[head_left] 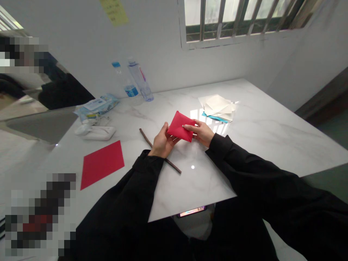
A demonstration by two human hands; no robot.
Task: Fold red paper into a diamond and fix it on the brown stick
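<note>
A small folded red paper envelope [181,125] is held above the table between both hands, with a tiny pale dot near its middle. My left hand [163,142] grips its left side, thumb along the edge and fingers underneath. On the right side, my right hand [201,132] pinches it, with a finger lying across the front by the dot and others behind. Beneath my left wrist a thin brown stick [174,166] lies on the marble-patterned white table [261,134]. Further left rests a flat sheet of red paper [103,164].
Cream papers [219,106] over a blue sheet [214,117] lie at the back right. Along the wall stand two plastic bottles [141,81], near a wipes packet [99,103] and a white case-like object [99,133]. A phone [192,211] shows below the table's front edge.
</note>
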